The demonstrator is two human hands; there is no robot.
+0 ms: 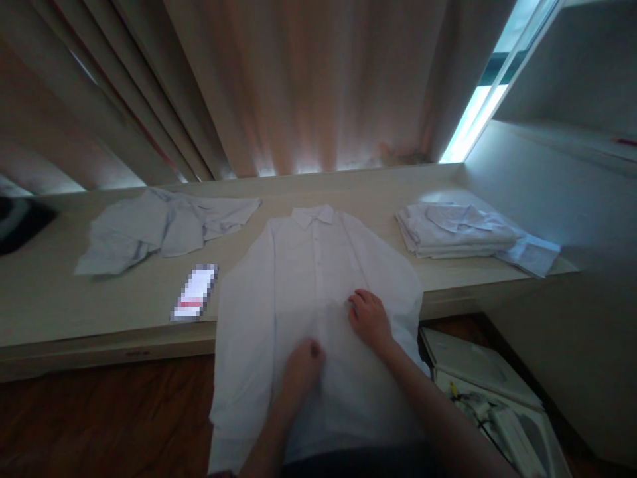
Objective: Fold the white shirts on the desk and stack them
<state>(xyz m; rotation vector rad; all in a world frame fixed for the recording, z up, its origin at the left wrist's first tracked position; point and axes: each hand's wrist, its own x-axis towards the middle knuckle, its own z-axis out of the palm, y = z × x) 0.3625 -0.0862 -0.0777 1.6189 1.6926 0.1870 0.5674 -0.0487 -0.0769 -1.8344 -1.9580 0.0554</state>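
A white long-sleeved button-up shirt (297, 279) lies front up, its collar toward the curtain and its lower part hanging over the near edge of the shelf. My left hand (302, 368) is closed, slightly blurred, over the lower front beside the button placket; whether cloth is in its fingers is hidden. Farther up, to the right of the placket, my right hand (369, 318) rests on the shirt front with its fingers loosely bent and a little apart. It holds nothing that I can see.
On the wooden shelf (124, 302), a crumpled white garment (144, 229) and a pixelated phone-like rectangle (195, 292) lie left. Folded white shirts (452, 229) are stacked right. An open box with cables (497, 411) stands below right. Curtains (318, 86) hang behind.
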